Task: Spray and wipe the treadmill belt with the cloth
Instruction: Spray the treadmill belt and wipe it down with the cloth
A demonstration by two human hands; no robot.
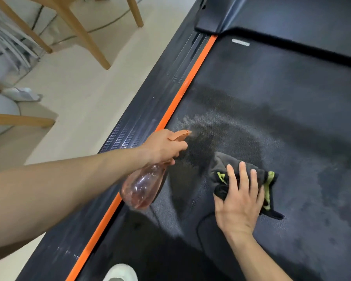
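One right hand (239, 205) presses flat, fingers straight and spread, on the one crumpled dark grey cloth with lime-green trim (221, 165), which lies mid-width on the black textured treadmill belt (272, 98). Nearer the belt's left edge, one left hand (164, 145) grips the neck of the one translucent pink plastic spray bottle (142, 187), nozzle aimed at the belt. Darker patches mark the belt beyond the cloth.

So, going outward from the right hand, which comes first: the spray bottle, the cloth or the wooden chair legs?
1. Cloth: under the right hand, touching it.
2. Spray bottle: to its left, held by the left hand.
3. Wooden chair legs: far off on the floor, upper left.
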